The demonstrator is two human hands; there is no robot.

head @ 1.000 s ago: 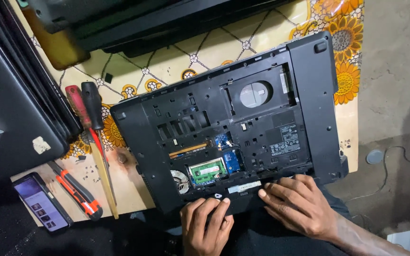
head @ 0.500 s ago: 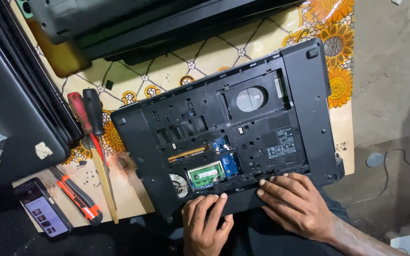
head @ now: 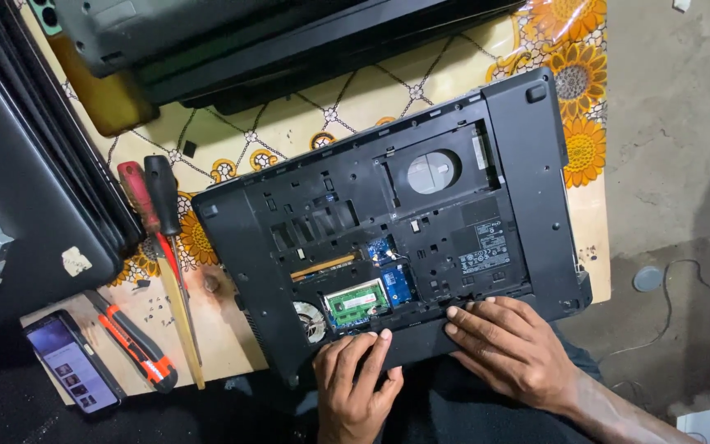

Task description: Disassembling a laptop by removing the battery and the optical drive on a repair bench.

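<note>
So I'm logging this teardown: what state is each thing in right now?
Laptop: upside down, bottom cover off, insides showing.
Green memory module: seated in its slot.
Fan: exposed.
Phone: screen lit.
Utility knife: lying flat; blade not discernible.
Screwdrivers: lying on the table.
Left hand: fingers on the laptop's near edge.
Right hand: flat on the near edge.

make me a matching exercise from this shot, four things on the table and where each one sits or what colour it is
Things:
1. left hand
2. right hand
3. utility knife
4. phone

Descriptions:
A. orange and black, beside the phone
B. screen lit, near the table's front left corner
C. fingertips just below the green memory module
D. fingers spread flat on the laptop base near its front edge

Pairs: 1-C, 2-D, 3-A, 4-B
</note>
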